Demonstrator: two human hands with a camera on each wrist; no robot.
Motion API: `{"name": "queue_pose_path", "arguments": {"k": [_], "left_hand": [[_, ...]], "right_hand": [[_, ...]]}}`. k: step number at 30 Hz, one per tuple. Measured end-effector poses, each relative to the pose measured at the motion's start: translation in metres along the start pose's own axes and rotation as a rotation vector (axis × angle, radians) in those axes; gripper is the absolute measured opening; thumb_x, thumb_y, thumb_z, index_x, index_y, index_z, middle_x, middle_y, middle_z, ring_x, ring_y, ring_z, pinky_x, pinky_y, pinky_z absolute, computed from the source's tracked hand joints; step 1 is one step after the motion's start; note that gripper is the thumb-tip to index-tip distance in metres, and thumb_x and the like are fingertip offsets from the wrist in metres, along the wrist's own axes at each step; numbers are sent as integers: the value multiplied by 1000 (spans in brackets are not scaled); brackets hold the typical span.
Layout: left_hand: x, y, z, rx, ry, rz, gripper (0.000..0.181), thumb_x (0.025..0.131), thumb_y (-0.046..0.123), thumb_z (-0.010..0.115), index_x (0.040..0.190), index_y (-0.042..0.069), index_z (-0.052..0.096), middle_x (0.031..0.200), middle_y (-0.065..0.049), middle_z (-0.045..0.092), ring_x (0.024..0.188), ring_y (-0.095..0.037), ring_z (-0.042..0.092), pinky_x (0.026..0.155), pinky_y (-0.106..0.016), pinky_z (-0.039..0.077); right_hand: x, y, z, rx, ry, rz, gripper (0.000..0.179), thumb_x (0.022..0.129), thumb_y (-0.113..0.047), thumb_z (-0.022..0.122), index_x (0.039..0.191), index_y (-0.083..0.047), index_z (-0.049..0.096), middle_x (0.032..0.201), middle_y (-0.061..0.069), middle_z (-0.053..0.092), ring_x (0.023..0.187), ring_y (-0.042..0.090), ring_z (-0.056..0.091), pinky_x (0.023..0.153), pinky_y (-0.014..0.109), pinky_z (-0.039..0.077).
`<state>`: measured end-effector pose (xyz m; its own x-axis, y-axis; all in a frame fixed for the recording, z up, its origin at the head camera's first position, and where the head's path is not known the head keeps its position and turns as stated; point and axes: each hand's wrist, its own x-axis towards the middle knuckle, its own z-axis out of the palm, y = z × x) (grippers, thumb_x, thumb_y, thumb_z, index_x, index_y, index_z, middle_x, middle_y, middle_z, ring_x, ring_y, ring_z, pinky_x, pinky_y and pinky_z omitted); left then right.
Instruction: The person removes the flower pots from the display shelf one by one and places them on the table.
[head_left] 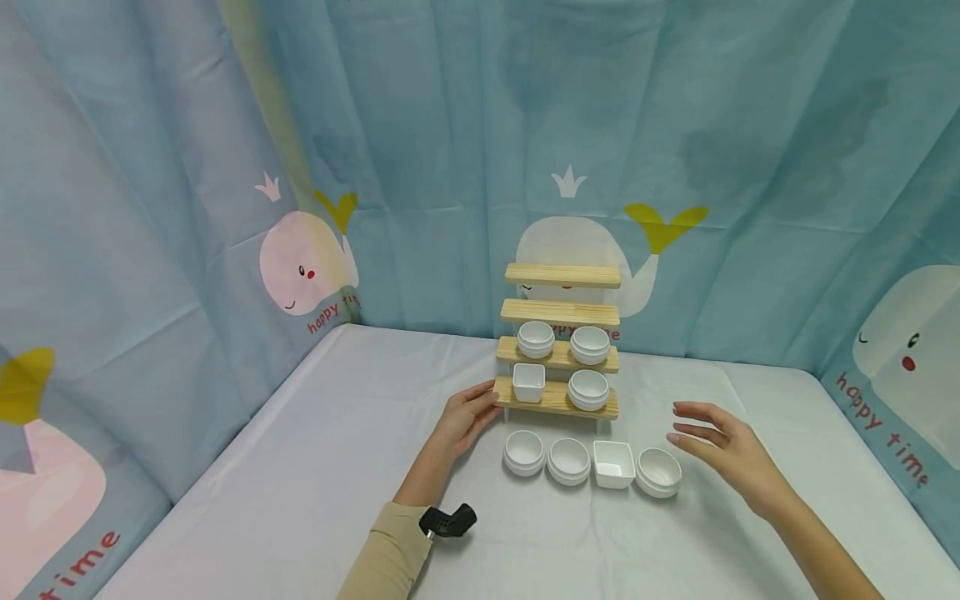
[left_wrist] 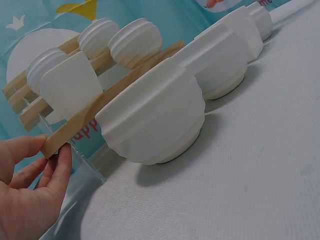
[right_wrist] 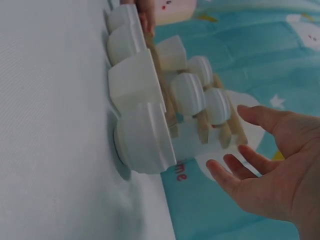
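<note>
A tiered wooden stand [head_left: 556,397] with clear supports holds white bowls on its two lower shelves. Its lowest shelf carries a square bowl [head_left: 528,382] and a round bowl [head_left: 588,390]; two round ones sit on the shelf above. My left hand [head_left: 462,418] pinches the left end of the lowest shelf [left_wrist: 75,127] between thumb and fingers. Right of the stand, my right hand [head_left: 723,450] hovers with fingers spread and nothing in it. The nearest thing to it is the rightmost round bowl [head_left: 658,473] on the table.
In front of the stand, a row of white bowls rests on the white tablecloth [head_left: 300,500]: two round bowls [head_left: 524,453], a square bowl [head_left: 613,465] and the rightmost round one. Behind hangs a blue curtain [head_left: 420,167] with printed whales. The upper two shelves [head_left: 560,312] carry no bowls.
</note>
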<state>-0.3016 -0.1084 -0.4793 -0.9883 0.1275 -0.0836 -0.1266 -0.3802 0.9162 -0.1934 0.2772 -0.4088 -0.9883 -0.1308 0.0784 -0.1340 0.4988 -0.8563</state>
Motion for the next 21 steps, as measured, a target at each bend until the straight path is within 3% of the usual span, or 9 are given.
{"name": "queue_pose_path", "arguments": {"k": [12,14,17,21], "left_hand": [[0,0,-1,1,1,-6,47,108,-5,53,153,-14,43,153,-36,45,126,-28,61,107,-33,57],[0,0,-1,-1,3,-8,47,108,-5,53,153,-14,43,153,-36,46,126,-29,61,107,-33,57],[0,0,-1,-1,-1,-6,47,108,-5,53,153,-14,42,153,-36,45,129,-31,60,108,-34,56],[0,0,-1,0,-5,-5,47,107,-6,52,153,-14,42,154,-36,45,131,-33,59,109,-34,56]], "right_hand": [[13,-16,2,19,-2,-21,63,104,-31,71,154,-1,46,159,22,46,114,-15,55,90,6,48],[15,-18,3,14,-1,-25,63,104,-30,71,154,-1,46,159,22,46,118,-8,59,90,7,49],[18,-20,5,7,-1,-23,63,104,-29,71,154,0,46,158,23,46,128,15,63,91,8,49],[23,-23,8,13,-3,-24,63,105,-27,71,155,-1,45,159,23,46,137,39,56,92,10,50]]}}
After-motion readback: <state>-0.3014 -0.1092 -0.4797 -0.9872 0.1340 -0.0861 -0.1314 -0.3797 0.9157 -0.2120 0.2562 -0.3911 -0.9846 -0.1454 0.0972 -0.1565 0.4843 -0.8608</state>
